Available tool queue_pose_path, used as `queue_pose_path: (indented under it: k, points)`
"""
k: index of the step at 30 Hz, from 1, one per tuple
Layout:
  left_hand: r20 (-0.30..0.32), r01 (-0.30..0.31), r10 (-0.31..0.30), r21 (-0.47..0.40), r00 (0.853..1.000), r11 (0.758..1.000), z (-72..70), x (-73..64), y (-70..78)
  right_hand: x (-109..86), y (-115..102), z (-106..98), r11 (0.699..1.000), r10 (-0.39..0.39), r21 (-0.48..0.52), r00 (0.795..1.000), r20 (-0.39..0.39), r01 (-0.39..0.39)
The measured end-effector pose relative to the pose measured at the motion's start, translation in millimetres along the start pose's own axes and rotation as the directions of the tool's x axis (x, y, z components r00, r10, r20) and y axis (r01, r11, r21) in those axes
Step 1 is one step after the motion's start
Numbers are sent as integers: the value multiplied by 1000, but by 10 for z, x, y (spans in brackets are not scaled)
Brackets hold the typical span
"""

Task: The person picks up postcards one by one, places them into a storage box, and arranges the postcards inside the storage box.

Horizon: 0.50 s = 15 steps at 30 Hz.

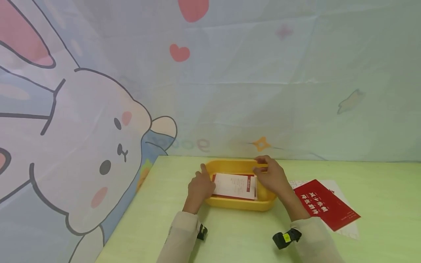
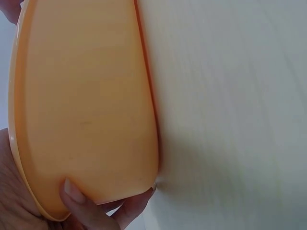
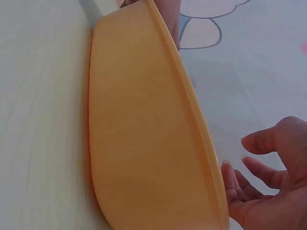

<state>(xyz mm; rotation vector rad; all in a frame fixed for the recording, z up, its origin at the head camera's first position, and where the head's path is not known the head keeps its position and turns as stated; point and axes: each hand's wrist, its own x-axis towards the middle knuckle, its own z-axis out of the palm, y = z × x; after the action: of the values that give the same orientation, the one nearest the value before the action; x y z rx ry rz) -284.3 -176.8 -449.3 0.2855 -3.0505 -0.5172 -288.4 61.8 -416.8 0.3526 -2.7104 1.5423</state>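
A yellow plastic tray [image 1: 241, 205] with rounded ends sits on the table near the backdrop. Inside it lies a white printed card [image 1: 230, 185] with a red block of text, above a red card whose edges peek out. My left hand [image 1: 201, 185] grips the tray's left end; in the left wrist view its thumb [image 2: 74, 191] presses the outer wall and other fingers curl beneath. At the tray's right end, my right hand [image 1: 273, 177] hovers over the rim with loosely bent fingers. The right wrist view shows thumb and fingers apart, holding nothing.
Right of the tray, a red card [image 1: 323, 206] with white characters lies across white sheets [image 1: 350, 231]. Black camera straps [image 1: 287, 238] circle the wrists. Behind the pale green table [image 1: 240, 237] hangs a backdrop [image 1: 236, 91] with a cartoon rabbit.
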Motion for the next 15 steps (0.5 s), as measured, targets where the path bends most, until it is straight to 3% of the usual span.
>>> queue_pose_path:
  k: [7, 15]
  points:
    - [10, 0, 0, -1, 1000, 1000, 36, 23, -2, -52, 17, -158, 1000, 9, 5, 1000, -26, -9]
    - [-4, -6, 6, -9, 1000, 1000, 42, 16, -16, -101, 107, -278, 998, 70, 11, 997, -28, -70]
